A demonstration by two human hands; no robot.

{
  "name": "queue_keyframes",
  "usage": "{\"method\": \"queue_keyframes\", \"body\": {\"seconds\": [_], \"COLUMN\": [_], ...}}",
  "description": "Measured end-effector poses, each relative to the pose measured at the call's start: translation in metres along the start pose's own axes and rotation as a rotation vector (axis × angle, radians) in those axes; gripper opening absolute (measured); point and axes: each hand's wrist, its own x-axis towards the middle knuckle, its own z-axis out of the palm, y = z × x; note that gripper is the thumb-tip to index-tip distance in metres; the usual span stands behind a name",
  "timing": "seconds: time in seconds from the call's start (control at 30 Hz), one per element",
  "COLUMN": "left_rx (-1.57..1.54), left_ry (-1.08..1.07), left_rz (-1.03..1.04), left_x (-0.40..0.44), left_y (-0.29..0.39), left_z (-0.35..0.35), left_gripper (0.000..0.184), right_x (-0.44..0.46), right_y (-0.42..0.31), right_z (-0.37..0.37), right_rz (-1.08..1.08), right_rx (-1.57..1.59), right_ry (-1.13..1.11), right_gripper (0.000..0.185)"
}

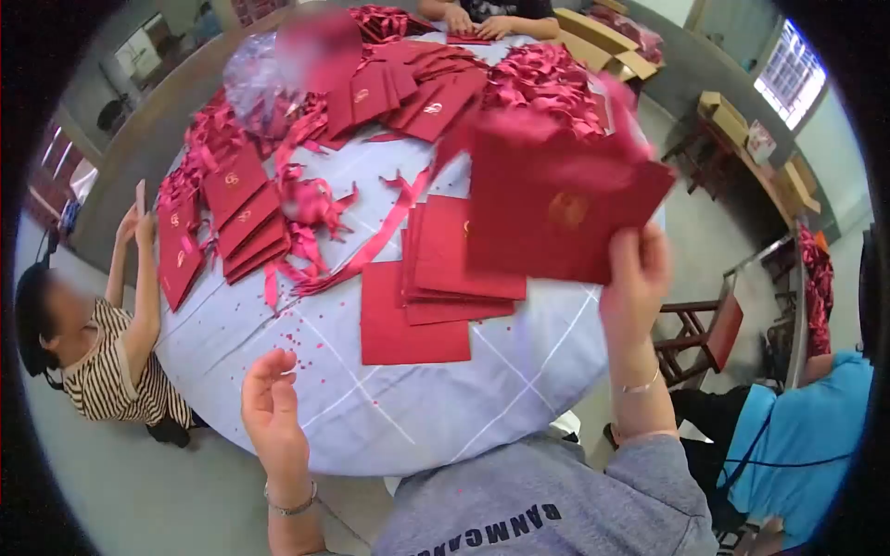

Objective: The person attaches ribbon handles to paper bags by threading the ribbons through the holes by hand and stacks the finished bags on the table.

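Observation:
My right hand [640,269] grips the lower right edge of a red card-like bag [556,208] with a gold emblem, raised above the table; its upper part and ribbon are blurred. My left hand [273,398] is empty, fingers apart and curled a little, over the front left of the table. Between my hands lies a fanned stack of red bags [454,296], partly under the held one. A pink ribbon [385,232] runs leftward from near the stack.
The round table's pale cloth [399,417] bears bag piles [246,218] and ribbon heaps [542,88]. A person in stripes [120,352] is at the left, another's hands [477,26] at the far side, one in blue [797,445] at right. A stool [714,338] stands right.

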Motion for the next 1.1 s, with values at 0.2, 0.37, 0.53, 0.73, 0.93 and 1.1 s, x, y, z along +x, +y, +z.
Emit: {"method": "queue_keyframes", "body": {"seconds": [0.2,0.37,0.53,0.73,0.93,1.1], "left_rx": [0.15,0.316,0.468,0.651,0.645,0.544], "left_ry": [-0.082,-0.229,-0.326,-0.284,-0.335,-0.417], "left_rz": [-0.031,-0.076,0.099,0.179,-0.106,-0.246], "left_x": [0.016,0.036,0.067,0.079,0.088,0.098], "left_y": [-0.01,-0.013,-0.036,-0.042,-0.04,-0.043], "left_z": [0.024,0.067,0.123,0.15,0.15,0.148], "left_gripper": [0.027,0.025,0.034,0.039,0.042,0.052], "right_x": [0.043,0.029,0.031,0.034,0.032,0.031], "right_y": [0.07,0.105,0.098,0.14,0.139,0.141], "right_z": [-0.04,-0.031,-0.041,-0.072,-0.064,-0.068], "right_rz": [-0.023,0.168,0.081,0.304,0.192,0.116], "right_rx": [-0.278,-0.303,-0.783,-0.231,-0.196,-0.174], "right_ry": [-0.028,-0.125,-0.186,-0.238,-0.207,-0.218], "right_gripper": [0.019,0.02,0.029,0.038,0.042,0.042]}}
